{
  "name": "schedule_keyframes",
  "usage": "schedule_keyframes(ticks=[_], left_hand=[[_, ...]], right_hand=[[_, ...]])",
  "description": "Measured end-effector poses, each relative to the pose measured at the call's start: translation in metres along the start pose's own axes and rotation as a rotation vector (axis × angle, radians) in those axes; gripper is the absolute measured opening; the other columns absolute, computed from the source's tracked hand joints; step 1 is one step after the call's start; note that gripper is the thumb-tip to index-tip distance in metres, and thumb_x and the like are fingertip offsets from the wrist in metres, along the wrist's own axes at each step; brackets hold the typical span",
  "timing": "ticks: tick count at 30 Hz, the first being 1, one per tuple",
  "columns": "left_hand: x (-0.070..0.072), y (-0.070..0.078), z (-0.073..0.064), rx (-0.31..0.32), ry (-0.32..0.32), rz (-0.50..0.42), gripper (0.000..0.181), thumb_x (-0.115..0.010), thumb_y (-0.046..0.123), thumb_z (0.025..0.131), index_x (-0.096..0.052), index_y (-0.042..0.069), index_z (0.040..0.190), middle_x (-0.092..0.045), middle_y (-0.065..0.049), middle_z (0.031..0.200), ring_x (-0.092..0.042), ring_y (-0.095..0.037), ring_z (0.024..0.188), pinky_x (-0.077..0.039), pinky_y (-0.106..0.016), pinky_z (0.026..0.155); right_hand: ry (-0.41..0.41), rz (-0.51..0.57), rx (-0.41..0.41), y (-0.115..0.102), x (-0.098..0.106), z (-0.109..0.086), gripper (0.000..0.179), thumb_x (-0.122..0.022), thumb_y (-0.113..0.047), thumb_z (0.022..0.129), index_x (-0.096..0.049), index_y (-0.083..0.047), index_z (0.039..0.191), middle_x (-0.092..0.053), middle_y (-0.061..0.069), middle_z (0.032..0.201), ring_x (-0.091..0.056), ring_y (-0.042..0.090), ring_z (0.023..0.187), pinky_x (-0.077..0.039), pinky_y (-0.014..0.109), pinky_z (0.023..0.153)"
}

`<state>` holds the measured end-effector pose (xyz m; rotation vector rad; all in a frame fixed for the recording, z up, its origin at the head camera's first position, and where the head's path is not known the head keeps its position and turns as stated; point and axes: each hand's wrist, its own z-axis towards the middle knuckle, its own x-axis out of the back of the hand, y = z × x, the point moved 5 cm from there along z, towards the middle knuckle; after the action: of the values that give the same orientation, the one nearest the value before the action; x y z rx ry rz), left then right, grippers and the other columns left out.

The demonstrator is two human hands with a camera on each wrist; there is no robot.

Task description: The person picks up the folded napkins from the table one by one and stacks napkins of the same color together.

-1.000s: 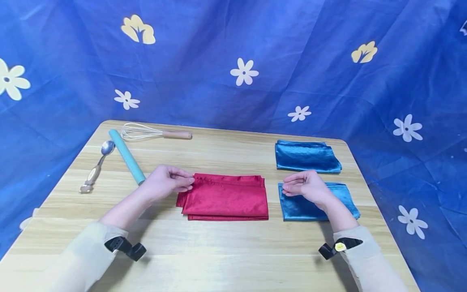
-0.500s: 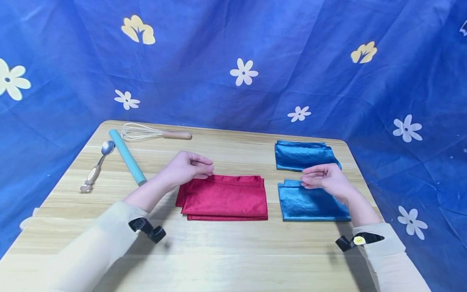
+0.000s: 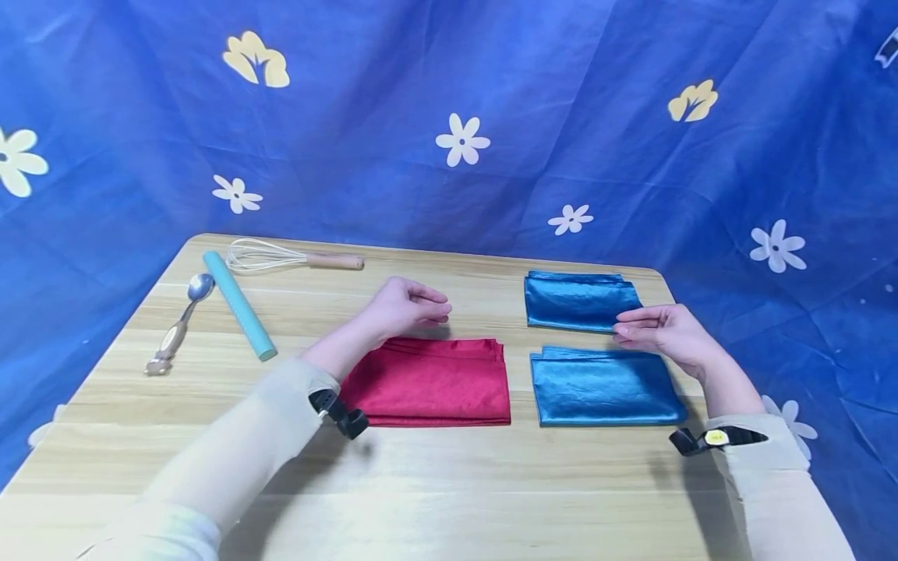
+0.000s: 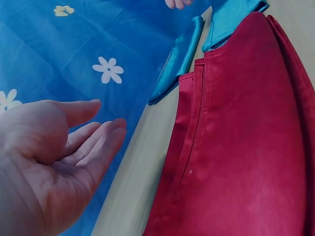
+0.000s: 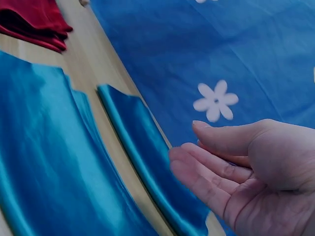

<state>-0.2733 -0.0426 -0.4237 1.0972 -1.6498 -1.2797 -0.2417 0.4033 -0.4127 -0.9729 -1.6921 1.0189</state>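
Left hand (image 3: 410, 306), fingers loosely extended, above folded red cloth (image 3: 442, 382) on worktop (image 3: 449, 491). Right hand (image 3: 662, 333) likewise, partly hiding far blue cloth (image 3: 577, 302); near blue cloth (image 3: 603, 393) alongside. Left side: whisk (image 3: 295, 257), teal rod (image 3: 241, 308), spoon (image 3: 181, 323).

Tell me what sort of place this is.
Probably a staged recording spot: a blue flower-print backdrop hangs behind the wooden table, a whisk shares that table with a folded red cloth, and black devices sit on both wrists.
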Motion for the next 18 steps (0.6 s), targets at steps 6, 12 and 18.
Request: schedule_keyframes(ticks=[6,12,18], left_hand=[[-0.012,-0.001,0.017,0.003,0.01,0.024,0.035,-0.081,0.006,0.094,-0.072,-0.009,0.123,-0.075,-0.025,0.114,-0.078,-0.026,0.098,-0.061,-0.044,0.093],[-0.023,-0.002,0.036,-0.007,0.019,0.034,0.032,-0.08,0.006,0.095,-0.072,-0.009,0.122,-0.077,-0.023,0.111,-0.077,-0.031,0.101,-0.061,-0.046,0.093],[-0.04,-0.006,0.054,0.013,0.02,0.012,0.032,-0.08,0.008,0.095,-0.073,-0.009,0.122,-0.076,-0.024,0.114,-0.074,-0.039,0.108,-0.063,-0.04,0.09]], right_hand=[[0.018,-0.035,-0.046,0.012,0.026,0.005,0.064,-0.077,-0.017,0.1,-0.048,0.018,0.145,-0.071,0.026,0.127,-0.073,0.031,0.113,-0.056,0.044,0.101],[0.065,0.019,-0.103,0.027,0.047,0.019,0.061,-0.074,-0.007,0.101,-0.045,0.018,0.148,-0.073,0.018,0.125,-0.075,0.022,0.109,-0.052,0.048,0.105],[0.067,-0.035,-0.12,0.039,0.064,0.032,0.059,-0.07,-0.007,0.103,-0.043,0.018,0.15,-0.075,0.016,0.121,-0.075,0.015,0.104,-0.055,0.047,0.102]])
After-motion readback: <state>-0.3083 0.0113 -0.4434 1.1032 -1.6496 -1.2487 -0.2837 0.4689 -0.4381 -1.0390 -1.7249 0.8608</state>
